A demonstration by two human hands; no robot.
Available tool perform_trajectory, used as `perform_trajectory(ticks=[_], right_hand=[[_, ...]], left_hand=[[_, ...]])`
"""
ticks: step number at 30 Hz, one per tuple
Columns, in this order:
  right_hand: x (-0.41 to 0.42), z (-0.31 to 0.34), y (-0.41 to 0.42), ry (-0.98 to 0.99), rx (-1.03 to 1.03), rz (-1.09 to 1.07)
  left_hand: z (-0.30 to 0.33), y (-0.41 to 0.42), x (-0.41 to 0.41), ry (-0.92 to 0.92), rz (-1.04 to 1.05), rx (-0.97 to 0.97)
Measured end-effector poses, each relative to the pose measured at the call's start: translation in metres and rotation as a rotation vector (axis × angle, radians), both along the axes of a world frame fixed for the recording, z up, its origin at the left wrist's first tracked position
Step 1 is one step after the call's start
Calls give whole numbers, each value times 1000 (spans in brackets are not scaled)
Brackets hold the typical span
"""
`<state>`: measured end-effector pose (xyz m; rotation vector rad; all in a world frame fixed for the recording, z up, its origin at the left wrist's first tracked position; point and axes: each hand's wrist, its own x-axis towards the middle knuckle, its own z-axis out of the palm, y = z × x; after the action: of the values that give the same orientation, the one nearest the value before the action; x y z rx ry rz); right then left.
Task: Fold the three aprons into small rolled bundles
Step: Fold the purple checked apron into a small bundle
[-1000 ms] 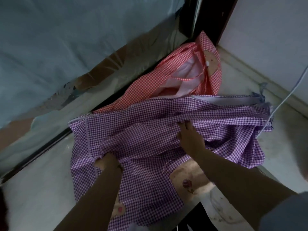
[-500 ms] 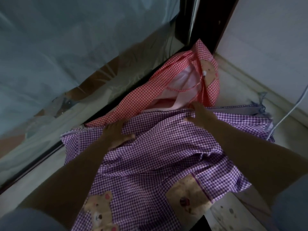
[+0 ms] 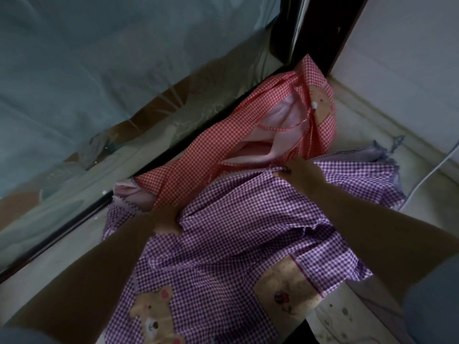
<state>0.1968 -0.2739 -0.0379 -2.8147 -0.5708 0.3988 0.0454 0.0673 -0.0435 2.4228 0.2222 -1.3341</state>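
Observation:
A purple checked apron (image 3: pixel 236 234) with a bear patch and a beige pocket lies spread and rumpled on the pale floor. My left hand (image 3: pixel 167 219) grips its fabric near the left far edge. My right hand (image 3: pixel 298 170) pinches the apron's far top edge, further right. Behind it a red checked apron (image 3: pixel 198 160) with pink lining and a bear patch lies crumpled against the dark door track. A third apron is not visible.
A glass sliding door (image 3: pixel 124 83) with a dark frame (image 3: pixel 320 33) runs along the left. A white wall and skirting (image 3: pixel 409 95) close the right side. A white cable (image 3: pixel 427 175) trails on the floor at right. Pale floor (image 3: pixel 62 264) shows at left.
Both hands have moved away from me, from the apron's middle to its far edge, and now grasp the fabric there. The view has shifted closer, showing the bear patch.

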Motion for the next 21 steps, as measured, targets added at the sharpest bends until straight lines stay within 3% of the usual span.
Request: perform_trajectory(ticks=[6,10,12,14,18,19,21], right_hand=[[-48,-10,54,-301,211,328],[-74,-15,89,-100,275,289],[-85,-20,87,-101,300,245],[-92,-22,74,-156,354,114],[-103,-20,24,-312,455,-421],[-104,-20,11,-295,451,-591],[-106,-25,-18,-213,401,-907]], left_hand=[[5,59,-53,241,-58,202],[-5,85,-92,56,66,461],[-15,81,-100,-40,161,572],[-19,63,-90,-158,318,574],[-9,6,-54,-672,888,511],[-5,-8,-45,-808,947,497],[-2,-40,-27,-1098,750,364]])
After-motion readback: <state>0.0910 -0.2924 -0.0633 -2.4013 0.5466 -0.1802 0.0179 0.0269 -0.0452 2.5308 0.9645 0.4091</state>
